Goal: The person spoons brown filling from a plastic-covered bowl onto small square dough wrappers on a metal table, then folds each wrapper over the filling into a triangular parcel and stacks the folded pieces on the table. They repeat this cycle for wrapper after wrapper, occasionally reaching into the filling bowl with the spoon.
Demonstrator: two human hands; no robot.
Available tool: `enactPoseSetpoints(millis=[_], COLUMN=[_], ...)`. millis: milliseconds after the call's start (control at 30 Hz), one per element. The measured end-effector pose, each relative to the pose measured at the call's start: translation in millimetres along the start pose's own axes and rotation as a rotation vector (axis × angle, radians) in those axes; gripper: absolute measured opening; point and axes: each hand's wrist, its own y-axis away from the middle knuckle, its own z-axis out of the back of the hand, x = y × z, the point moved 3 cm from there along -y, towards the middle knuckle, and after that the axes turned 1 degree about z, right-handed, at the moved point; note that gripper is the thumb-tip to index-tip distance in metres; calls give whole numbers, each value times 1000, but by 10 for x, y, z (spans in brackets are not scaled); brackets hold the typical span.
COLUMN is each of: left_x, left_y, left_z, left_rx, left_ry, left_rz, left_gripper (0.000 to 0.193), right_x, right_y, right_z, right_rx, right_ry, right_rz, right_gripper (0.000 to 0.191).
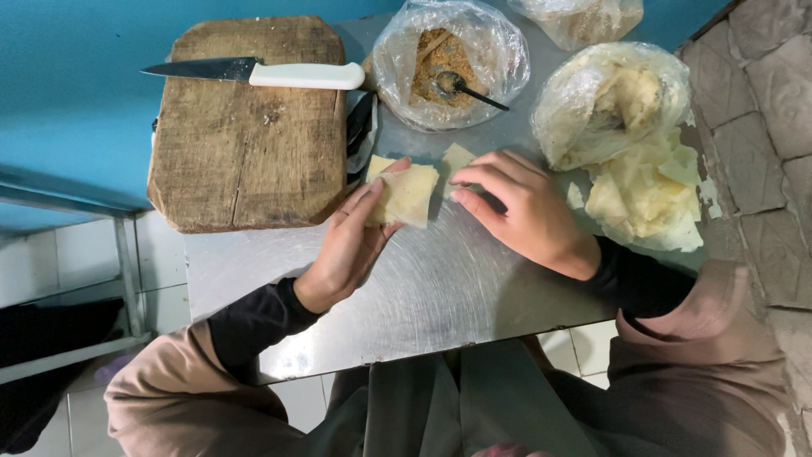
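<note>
My left hand point(348, 245) holds a pale yellow square sheet of dough point(408, 195) by its near edge, just above the steel table point(440, 288). My right hand point(524, 207) rests fingers-down beside it, fingertips touching a second small dough piece point(458, 157) lying on the table. The two hands are a few centimetres apart.
A worn wooden cutting board point(249, 127) lies at the left with a white-handled knife point(279, 74) across its top. Behind are a plastic bag of brown crumbly filling with a spoon point(448, 72), another bag point(584, 17), and a bag with torn dough sheets point(630, 144) at the right.
</note>
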Motion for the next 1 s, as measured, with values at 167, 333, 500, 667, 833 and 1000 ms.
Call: enactPoseSetpoints(millis=[167, 333, 500, 667, 833, 1000], left_x=[33, 125, 289, 239, 84, 61], left_y=[13, 24, 12, 66, 130, 76], left_z=[-5, 47, 168, 112, -119, -161], left_rx=[98, 148, 140, 185, 339, 246], left_ry=[-87, -178, -329, -652, -308, -240], left_rz=[-51, -43, -19, -68, -23, -3], left_gripper=[50, 50, 46, 46, 57, 61], right_x=[28, 28, 55, 44, -14, -200], right_y=[2, 26, 70, 118, 164, 211], right_z=[5, -16, -61, -46, -40, -138], right_rx=[-68, -102, -124, -170, -193, -111], right_ry=[-35, -23, -16, 81, 47, -457], right_rz=[67, 104, 209, 302, 358, 111], right_gripper=[32, 34, 39, 40, 36, 26])
